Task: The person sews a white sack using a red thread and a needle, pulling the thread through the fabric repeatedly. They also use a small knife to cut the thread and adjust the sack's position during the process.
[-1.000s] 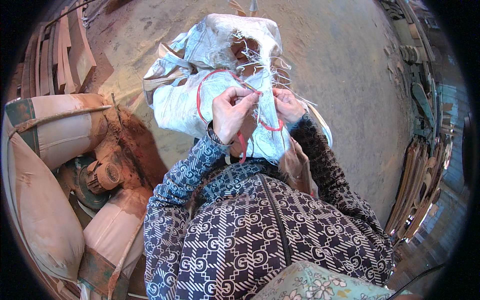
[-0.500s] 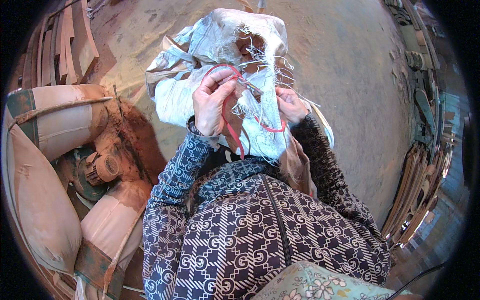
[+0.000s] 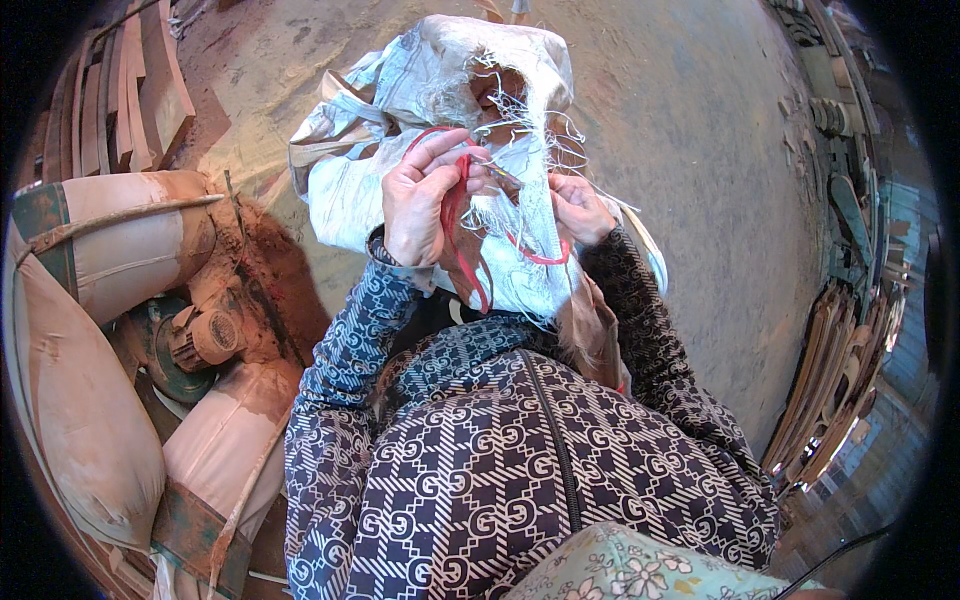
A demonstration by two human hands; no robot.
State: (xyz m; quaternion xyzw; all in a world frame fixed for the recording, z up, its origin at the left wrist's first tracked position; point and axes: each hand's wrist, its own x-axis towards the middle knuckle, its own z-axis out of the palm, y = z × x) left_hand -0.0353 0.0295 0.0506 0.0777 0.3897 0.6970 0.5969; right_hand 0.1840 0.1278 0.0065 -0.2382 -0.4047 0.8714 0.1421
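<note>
A large white woven sack (image 3: 350,200) with a ragged hole and frayed threads lies over my lap and in front of me. My left hand (image 3: 418,205) has a red cord (image 3: 452,225) pinched at the thumb, its other fingers nearly straight; the cord hangs below in a loop. From those fingers a slim, shiny rod-like thing (image 3: 503,174) points toward the sack's frayed edge; its kind is unclear. My right hand (image 3: 582,212) is closed on the edge of the sack, thumb against fingers. Another stretch of the red cord curves across the cloth beside it.
At my left stand a dusty motor (image 3: 207,338) and stuffed pale fabric bags (image 3: 85,400) beside a heap of reddish dust. Wooden boards (image 3: 150,90) are stacked at the far left, with more wood strips (image 3: 825,380) along the right. A dusty concrete floor (image 3: 690,130) lies between.
My left fingers have straightened somewhat and the hand has shifted slightly left. The red cord is gathered at the thumb and hangs in a doubled loop. My right hand stays in place.
</note>
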